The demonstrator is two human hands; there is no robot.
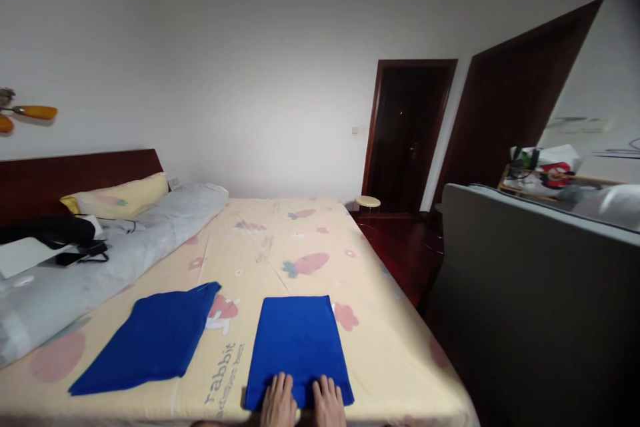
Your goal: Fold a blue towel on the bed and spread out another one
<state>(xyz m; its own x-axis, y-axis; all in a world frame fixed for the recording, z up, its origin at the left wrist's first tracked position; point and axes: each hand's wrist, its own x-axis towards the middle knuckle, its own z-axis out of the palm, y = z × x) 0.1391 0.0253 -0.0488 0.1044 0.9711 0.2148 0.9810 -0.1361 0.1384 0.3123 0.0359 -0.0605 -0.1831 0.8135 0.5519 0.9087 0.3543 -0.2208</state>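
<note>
A blue cloth, folded into a neat rectangle, lies on the bed in front of me. My left hand rests on its near edge, fingers lying on top of the fabric. Beside it, my right hand touches the same edge toward the right corner, with its fingers also laid on the cloth. The thumbs are mostly hidden. To the left is a second blue cloth, spread at a slant with uneven edges and apart from both hands.
The bed has a patterned sheet. A rolled grey quilt, a yellow pillow and dark items lie along the headboard. A grey panel stands at right, and a round stool near the doorway.
</note>
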